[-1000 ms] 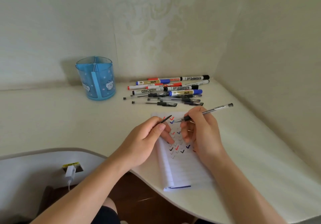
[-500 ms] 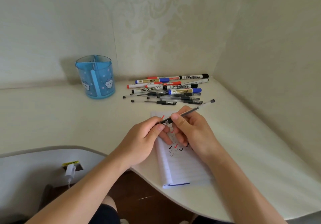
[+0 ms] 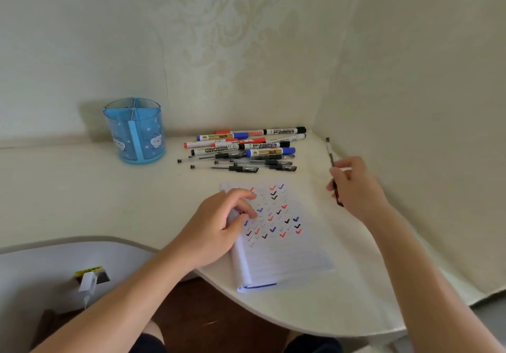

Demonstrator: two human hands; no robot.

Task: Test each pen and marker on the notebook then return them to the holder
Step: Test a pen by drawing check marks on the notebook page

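Observation:
An open lined notebook lies on the desk, its page covered with red, blue and black check marks. My left hand rests on its left part, fingers loosely curled, holding nothing. To the right of the notebook, above the desk, my right hand grips a clear black pen, blurred, its capped end pointing up and away. A pile of whiteboard markers and thin pens lies behind the notebook. The blue divided holder stands empty at the back left.
The cream desk sits in a wall corner; the right wall is close to my right hand. Its curved front edge runs below the notebook. A white charger sits in a socket at lower left.
The cap went back onto the pen between both hands over the notebook. My right hand then swung right with the pen, and my left hand settled onto the page.

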